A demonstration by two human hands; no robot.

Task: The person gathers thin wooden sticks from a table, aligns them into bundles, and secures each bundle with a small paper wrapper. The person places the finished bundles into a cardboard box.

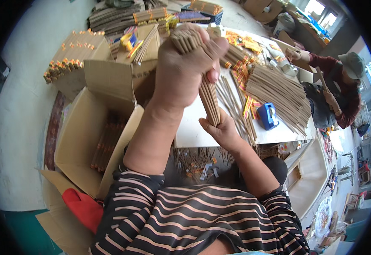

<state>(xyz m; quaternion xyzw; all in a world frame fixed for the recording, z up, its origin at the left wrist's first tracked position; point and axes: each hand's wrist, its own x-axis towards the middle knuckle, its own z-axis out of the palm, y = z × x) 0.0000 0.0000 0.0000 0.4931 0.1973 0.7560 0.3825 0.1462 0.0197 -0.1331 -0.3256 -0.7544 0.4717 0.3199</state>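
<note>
Bundle of thin brown sticks (209, 95): you hold it upright above the near edge of the white surface (194, 127), between both hands. Your left hand (185, 63) is closed around the upper end of the bundle, fingers wrapped over the top, thumb pressed on the right side. Your right hand (221, 129) is closed around the lower end, just above the near edge of the surface. The stick ends show at the top, packed tight and level.

On the surface, beyond your right hand, loose sticks (236, 106) lie spread toward the far edge. A larger fanned pile of sticks (279, 91) lies toward the right edge. A blue tape dispenser (267, 115) stands between the two, near the right edge. Orange and yellow wrappers (241, 70) lie scattered among the sticks toward the far side.

Left of the surface, an open cardboard box (83, 140) stands on the floor with wrapped stick packs (104, 144) inside. A red cloth (83, 208) lies at its near corner. At the far right corner of the surface, another person (342, 89) in a dark red sleeve holds a stick.
</note>
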